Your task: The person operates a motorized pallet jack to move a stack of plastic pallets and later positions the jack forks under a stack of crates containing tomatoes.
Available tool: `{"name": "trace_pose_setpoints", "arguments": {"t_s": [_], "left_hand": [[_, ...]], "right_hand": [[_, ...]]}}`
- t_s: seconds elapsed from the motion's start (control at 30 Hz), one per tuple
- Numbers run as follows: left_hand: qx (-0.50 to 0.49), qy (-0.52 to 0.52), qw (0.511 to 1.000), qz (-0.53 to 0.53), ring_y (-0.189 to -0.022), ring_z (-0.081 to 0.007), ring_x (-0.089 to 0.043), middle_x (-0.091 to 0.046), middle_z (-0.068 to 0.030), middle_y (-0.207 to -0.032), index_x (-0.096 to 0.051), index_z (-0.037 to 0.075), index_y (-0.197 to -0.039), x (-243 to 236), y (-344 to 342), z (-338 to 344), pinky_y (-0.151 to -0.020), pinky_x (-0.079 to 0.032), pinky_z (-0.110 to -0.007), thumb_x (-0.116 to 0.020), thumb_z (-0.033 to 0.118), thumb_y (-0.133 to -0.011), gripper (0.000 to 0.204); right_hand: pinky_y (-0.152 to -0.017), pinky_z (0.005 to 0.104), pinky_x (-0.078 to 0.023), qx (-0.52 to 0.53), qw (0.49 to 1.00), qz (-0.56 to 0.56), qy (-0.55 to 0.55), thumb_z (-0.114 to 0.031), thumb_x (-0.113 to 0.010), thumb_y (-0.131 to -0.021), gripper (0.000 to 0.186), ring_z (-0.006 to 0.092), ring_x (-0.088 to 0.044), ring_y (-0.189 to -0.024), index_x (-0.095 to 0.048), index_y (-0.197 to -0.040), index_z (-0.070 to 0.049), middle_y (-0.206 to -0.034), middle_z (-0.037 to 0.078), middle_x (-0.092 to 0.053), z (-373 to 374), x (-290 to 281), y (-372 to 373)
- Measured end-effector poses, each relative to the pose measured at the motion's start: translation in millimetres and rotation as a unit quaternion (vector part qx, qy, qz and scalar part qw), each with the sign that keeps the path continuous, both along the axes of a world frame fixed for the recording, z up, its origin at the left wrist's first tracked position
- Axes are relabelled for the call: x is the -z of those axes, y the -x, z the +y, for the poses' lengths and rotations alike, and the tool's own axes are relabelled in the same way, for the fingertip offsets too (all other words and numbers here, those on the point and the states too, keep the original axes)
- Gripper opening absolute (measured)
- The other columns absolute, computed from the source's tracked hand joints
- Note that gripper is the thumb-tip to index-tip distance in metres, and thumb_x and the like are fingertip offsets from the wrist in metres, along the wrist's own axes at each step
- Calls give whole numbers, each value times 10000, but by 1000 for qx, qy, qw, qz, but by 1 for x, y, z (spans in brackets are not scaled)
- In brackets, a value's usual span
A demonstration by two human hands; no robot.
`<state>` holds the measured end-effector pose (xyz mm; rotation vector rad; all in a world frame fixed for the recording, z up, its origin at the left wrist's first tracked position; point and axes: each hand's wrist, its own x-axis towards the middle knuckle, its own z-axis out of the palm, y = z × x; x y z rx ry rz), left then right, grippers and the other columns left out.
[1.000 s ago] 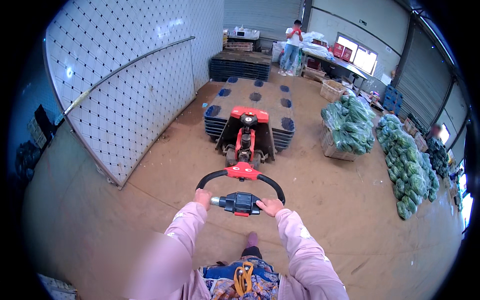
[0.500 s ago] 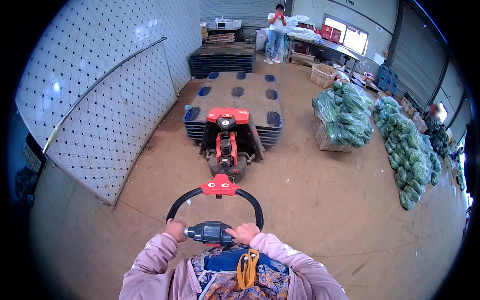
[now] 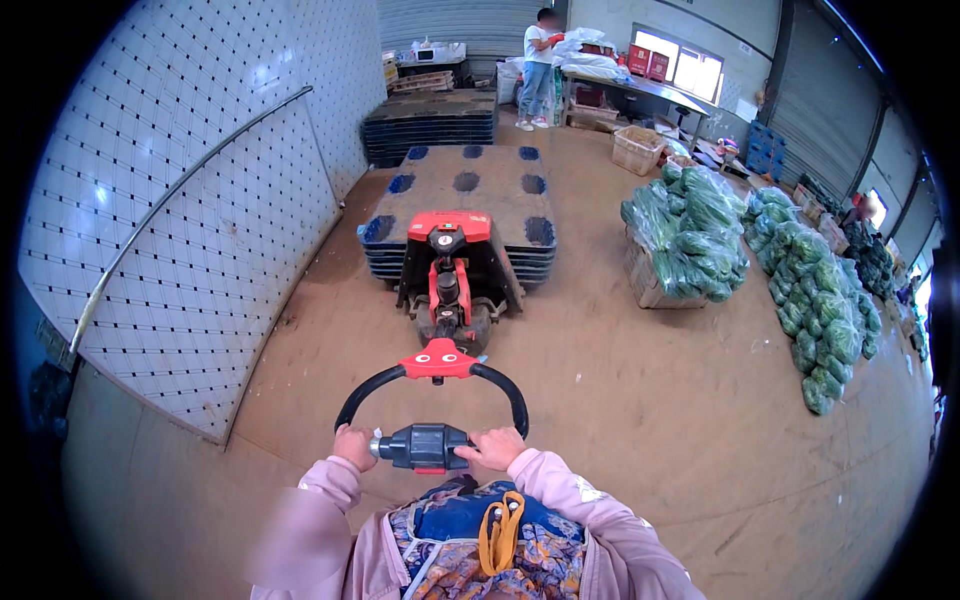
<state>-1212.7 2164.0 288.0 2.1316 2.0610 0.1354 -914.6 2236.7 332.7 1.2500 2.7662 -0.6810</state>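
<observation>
My left hand [image 3: 354, 447] and my right hand [image 3: 490, 448] are closed on either side of the looped tiller handle [image 3: 427, 446], with its black grips and dark central control housing; the right thumb rests on that housing. The handle belongs to a red and black pallet jack [image 3: 448, 265] standing in front of me, against a low stack of blue plastic pallets [image 3: 465, 170] with dirty tops. Whether its forks are inside the pallets is hidden.
A tiled white panel [image 3: 180, 180] with a metal rail stands left. Another pallet stack [image 3: 428, 120] is behind. Bagged greens [image 3: 685, 240] sit on a crate at right, beside bagged vegetables [image 3: 812, 320] on the floor. A person [image 3: 538, 65] stands by a cluttered table [image 3: 660, 92].
The handle and my hands have shifted left and lower in the view, with my arms drawn nearer my body. The standing person has turned sideways and lowered their hands from the face.
</observation>
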Motion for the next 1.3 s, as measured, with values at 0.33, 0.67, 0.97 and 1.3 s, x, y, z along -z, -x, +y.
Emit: {"name": "trace_pose_setpoints", "arguments": {"t_s": [0.33, 0.67, 0.97, 1.3], "left_hand": [[29, 16, 999, 17, -702, -284, -605, -627, -109, -708, -626, 110, -723, 4, 2, 128, -709, -427, -376, -664, 220, -550, 209], [6, -73, 997, -21, -636, -296, -574, -586, -129, -628, -586, 78, -613, -19, 8, 137, -690, -413, -392, -650, 114, -507, 128], [-9, -85, 994, -72, -688, -294, -572, -584, -119, -654, -547, 82, -604, -35, 13, 145, -770, -393, -401, -598, 63, -529, 93], [-3, -76, 995, -66, -697, -290, -578, -582, -117, -650, -577, 85, -641, -43, 12, 156, -817, -383, -413, -589, 64, -544, 101]], "right_hand": [[-709, 440, -450, 54, 996, -70, 9, -609, -278, -835, 626, 331, -613, -742, -643, -831, -100, -745, 177, -630, 126, -7, 6], [-858, 370, -399, 120, 949, 252, 148, -357, -361, -909, 390, 330, -517, -994, -484, -1134, -62, -1038, 202, -537, 155, -28, 10], [-958, 365, -322, -30, 964, 244, 101, -240, -442, -861, 421, 313, -400, -1137, -433, -1247, -73, -1218, 164, -415, 153, -54, 29], [-953, 423, -349, -79, 979, 181, -46, -322, -613, -755, 502, 367, -351, -1168, -489, -1221, -181, -1220, 154, -414, 149, -71, 41]]}}
